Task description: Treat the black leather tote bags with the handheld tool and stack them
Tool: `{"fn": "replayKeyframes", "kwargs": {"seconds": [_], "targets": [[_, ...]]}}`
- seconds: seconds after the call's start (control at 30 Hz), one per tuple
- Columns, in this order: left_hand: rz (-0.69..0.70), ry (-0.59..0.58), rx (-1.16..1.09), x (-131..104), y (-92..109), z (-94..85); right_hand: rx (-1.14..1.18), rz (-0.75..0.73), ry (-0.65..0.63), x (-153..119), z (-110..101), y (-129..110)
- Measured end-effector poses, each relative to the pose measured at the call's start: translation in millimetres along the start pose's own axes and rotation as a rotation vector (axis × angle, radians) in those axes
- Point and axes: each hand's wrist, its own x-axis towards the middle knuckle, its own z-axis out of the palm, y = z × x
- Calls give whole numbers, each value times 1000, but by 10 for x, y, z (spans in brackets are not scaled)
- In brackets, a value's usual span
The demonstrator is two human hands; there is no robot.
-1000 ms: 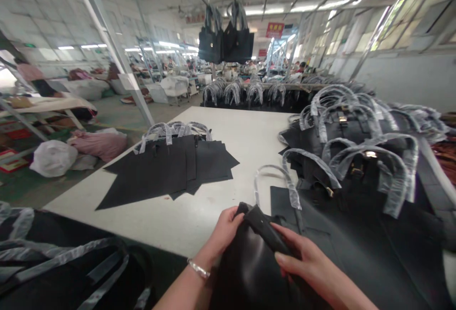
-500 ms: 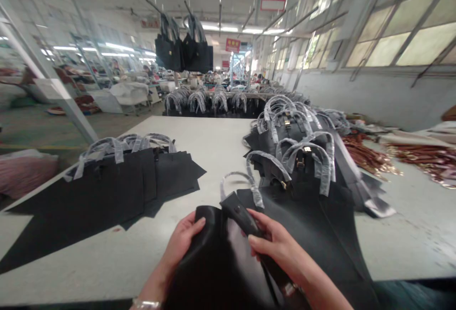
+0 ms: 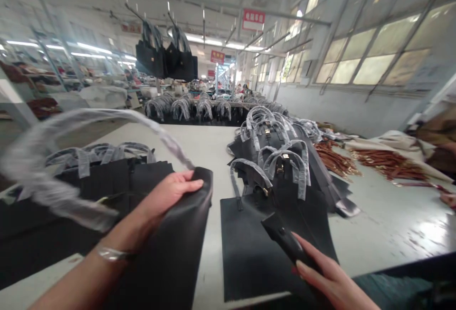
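Note:
My left hand (image 3: 174,190) pinches the top edge of a black leather panel (image 3: 178,238), which hangs down toward the bottom of the view. A plastic-wrapped handle (image 3: 107,114) on this panel arches out to the left, partly blurred. In my right hand (image 3: 317,265) is a black handheld tool (image 3: 287,241), its wide tip pointing up and left. The tool is above a black panel (image 3: 242,248) lying on the pale table (image 3: 210,158). Behind it, black panels with wrapped handles (image 3: 285,158) and gold-coloured clasps are piled up.
More black panels (image 3: 114,177) with wrapped handles lie at the left. Brown straps (image 3: 388,162) are heaped at the right. Black bags (image 3: 181,60) hang from an overhead rail, and a row of wrapped handles (image 3: 181,108) stands beyond the table.
My left hand has lifted the black panel up and left, bringing its wrapped handle into view. My right hand, with the tool, has moved right and down, away from that panel. The view has turned right.

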Motion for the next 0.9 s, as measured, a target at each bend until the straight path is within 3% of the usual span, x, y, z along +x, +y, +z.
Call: {"fn": "replayKeyframes", "kwargs": {"seconds": [0.07,0.13,0.23,0.33,0.47,0.6,0.77,0.9], "targets": [[-148,-216,110,152,-488,136,5,1,35,-23,-55,42],[-180,-254,271,241,-989,185,13,41,19,-44,-60,67],[51,-196,750,205,-1577,99,36,123,-60,-56,27,93],[331,-240,1162,-2,-1902,-69,98,174,-164,-22,185,99],[445,-205,1394,-295,-2143,-224,150,227,-289,126,387,46],[514,-155,1433,-398,-2297,-268,180,259,-333,378,488,-15],[525,-166,1453,-404,-2284,-249,167,278,-347,667,515,-117],[519,-150,1462,-429,-2261,-230,161,281,-393,706,461,-147]]}}
